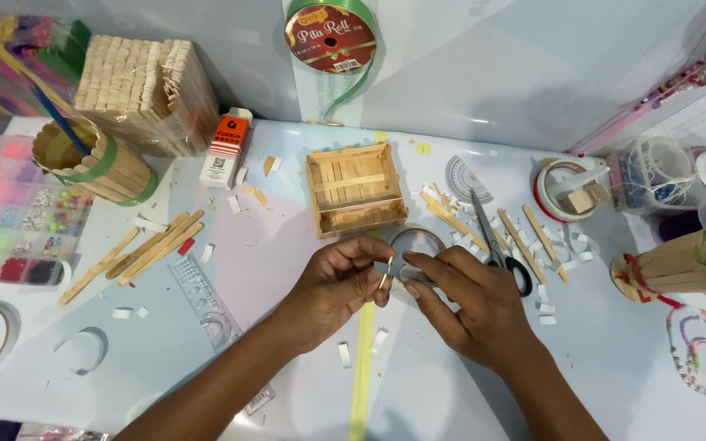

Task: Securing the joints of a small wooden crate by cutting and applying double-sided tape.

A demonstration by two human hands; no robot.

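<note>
My left hand (338, 286) and my right hand (469, 304) meet at the table's middle. The left fingertips pinch a small wooden stick piece (386, 273) held nearly upright. My right hand grips a small grey metal tool (406, 272) pressed against that piece; I cannot tell what kind of tool it is. Just behind the hands lies a clear tape ring (418, 239). A little farther back sits a small open box made of wooden craft sticks (355, 189).
Loose craft sticks (145, 249) lie left, more sticks and scissors (496, 245) right. A stick-built cup (96, 162), glue bottle (228, 147), bead organizer (22, 220), clear ruler (206, 302), tape rolls (569, 188), a stick holder (688, 263) and ribbon spool (330, 37) ring the white table.
</note>
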